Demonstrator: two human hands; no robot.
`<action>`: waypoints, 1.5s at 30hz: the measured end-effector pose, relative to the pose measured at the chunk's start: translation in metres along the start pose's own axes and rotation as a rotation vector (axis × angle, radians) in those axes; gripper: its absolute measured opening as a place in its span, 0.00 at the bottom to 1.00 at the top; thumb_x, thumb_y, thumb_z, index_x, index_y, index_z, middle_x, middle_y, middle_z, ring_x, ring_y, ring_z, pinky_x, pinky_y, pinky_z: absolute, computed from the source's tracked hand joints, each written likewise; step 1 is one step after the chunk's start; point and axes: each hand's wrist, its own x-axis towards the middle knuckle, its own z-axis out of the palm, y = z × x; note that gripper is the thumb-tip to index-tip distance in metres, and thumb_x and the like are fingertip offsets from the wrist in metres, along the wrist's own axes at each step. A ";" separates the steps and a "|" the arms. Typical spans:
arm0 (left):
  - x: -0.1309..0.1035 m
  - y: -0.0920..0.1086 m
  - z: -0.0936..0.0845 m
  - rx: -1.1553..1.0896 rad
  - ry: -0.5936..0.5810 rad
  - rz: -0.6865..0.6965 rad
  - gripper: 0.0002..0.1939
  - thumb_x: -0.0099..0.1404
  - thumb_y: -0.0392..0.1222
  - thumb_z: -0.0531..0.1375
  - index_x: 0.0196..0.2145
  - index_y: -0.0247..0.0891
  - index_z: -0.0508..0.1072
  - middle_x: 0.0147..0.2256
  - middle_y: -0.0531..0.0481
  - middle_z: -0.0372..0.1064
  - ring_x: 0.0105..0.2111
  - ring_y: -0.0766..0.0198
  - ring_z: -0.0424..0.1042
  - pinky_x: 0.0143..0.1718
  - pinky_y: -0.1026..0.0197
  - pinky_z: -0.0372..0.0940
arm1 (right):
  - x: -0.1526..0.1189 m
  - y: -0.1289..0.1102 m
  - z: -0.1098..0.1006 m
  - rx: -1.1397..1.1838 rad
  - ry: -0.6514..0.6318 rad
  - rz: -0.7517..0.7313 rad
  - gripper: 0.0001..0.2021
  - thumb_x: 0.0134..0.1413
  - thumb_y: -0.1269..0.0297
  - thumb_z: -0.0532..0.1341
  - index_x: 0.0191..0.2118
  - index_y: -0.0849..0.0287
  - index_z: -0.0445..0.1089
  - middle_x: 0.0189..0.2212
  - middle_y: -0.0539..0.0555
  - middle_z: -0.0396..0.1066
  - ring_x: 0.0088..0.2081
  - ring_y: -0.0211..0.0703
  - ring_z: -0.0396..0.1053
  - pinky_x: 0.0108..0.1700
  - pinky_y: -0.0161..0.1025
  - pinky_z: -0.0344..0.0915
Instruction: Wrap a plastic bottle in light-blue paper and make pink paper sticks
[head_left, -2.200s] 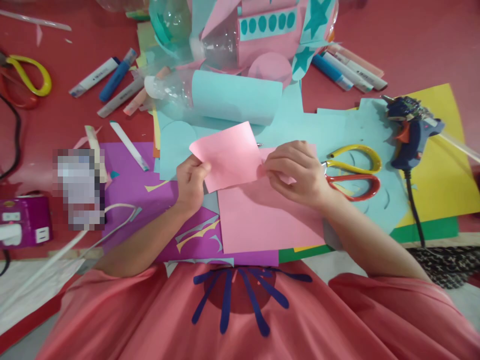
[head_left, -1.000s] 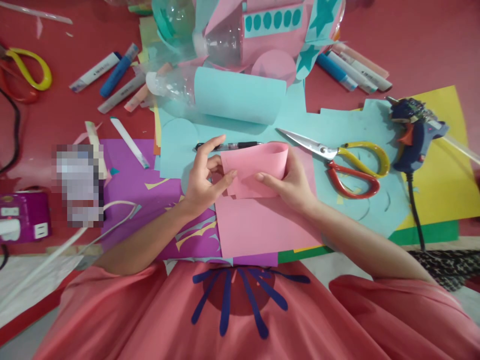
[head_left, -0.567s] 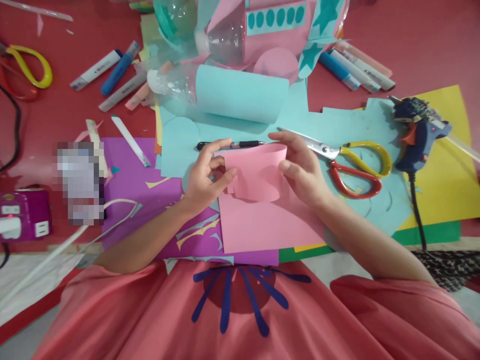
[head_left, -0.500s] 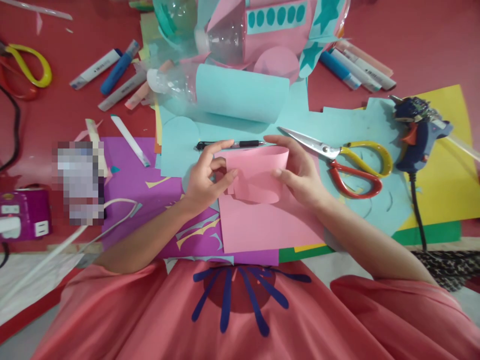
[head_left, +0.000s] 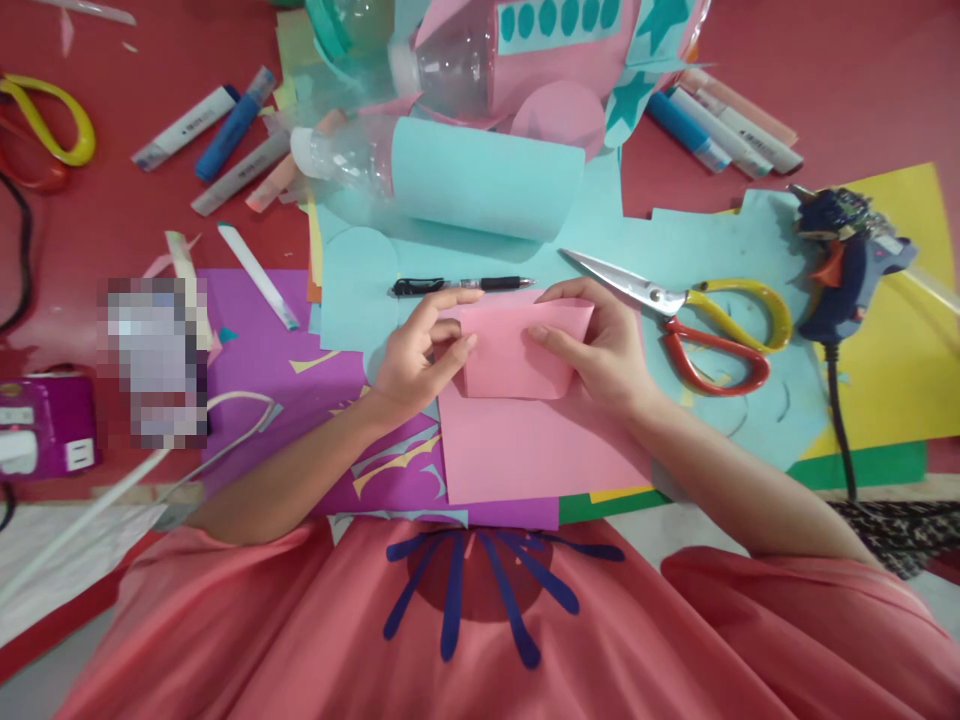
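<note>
A curled pink paper piece (head_left: 510,360) is held between both hands, bent over on itself and fairly flat. My left hand (head_left: 424,355) pinches its left edge between thumb and fingers. At the right edge, my right hand (head_left: 596,345) has its thumb on the front and its fingers behind, partly hidden. Under the piece lies a larger pink sheet (head_left: 540,450). A black pen (head_left: 461,286) rests just beyond the hands. Scissors with yellow and red handles (head_left: 675,305) lie to the right of my right hand, blades partly open.
Behind lie a bottle wrapped in light blue paper (head_left: 487,180) and a pink-wrapped bottle (head_left: 562,60). A glue gun (head_left: 847,285) sits at right on yellow paper (head_left: 892,370). Markers (head_left: 232,125) and purple paper (head_left: 300,420) are on the left.
The pink piece has gone from a rounded, open loop to a flatter fold. My right thumb has moved left across its front, and the right hand's fingers have drawn in behind it.
</note>
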 end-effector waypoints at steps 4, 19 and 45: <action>0.000 -0.001 0.000 0.010 -0.018 0.025 0.16 0.67 0.47 0.57 0.50 0.42 0.67 0.21 0.58 0.61 0.18 0.73 0.54 0.19 0.67 0.51 | 0.000 -0.001 -0.001 0.021 0.006 0.022 0.09 0.47 0.61 0.67 0.35 0.55 0.68 0.34 0.49 0.70 0.38 0.41 0.69 0.39 0.40 0.70; 0.001 -0.001 -0.002 0.033 -0.043 0.069 0.14 0.67 0.41 0.56 0.51 0.43 0.66 0.18 0.61 0.54 0.16 0.73 0.49 0.17 0.67 0.46 | 0.000 0.001 -0.001 0.004 0.012 0.015 0.12 0.49 0.54 0.67 0.33 0.54 0.67 0.32 0.49 0.69 0.34 0.40 0.69 0.34 0.39 0.69; 0.000 0.000 -0.003 0.050 -0.033 0.040 0.13 0.67 0.43 0.56 0.50 0.42 0.67 0.18 0.61 0.51 0.16 0.72 0.49 0.18 0.66 0.46 | -0.001 -0.002 0.000 0.023 0.021 0.025 0.11 0.48 0.57 0.67 0.32 0.55 0.67 0.31 0.48 0.68 0.34 0.38 0.68 0.35 0.38 0.68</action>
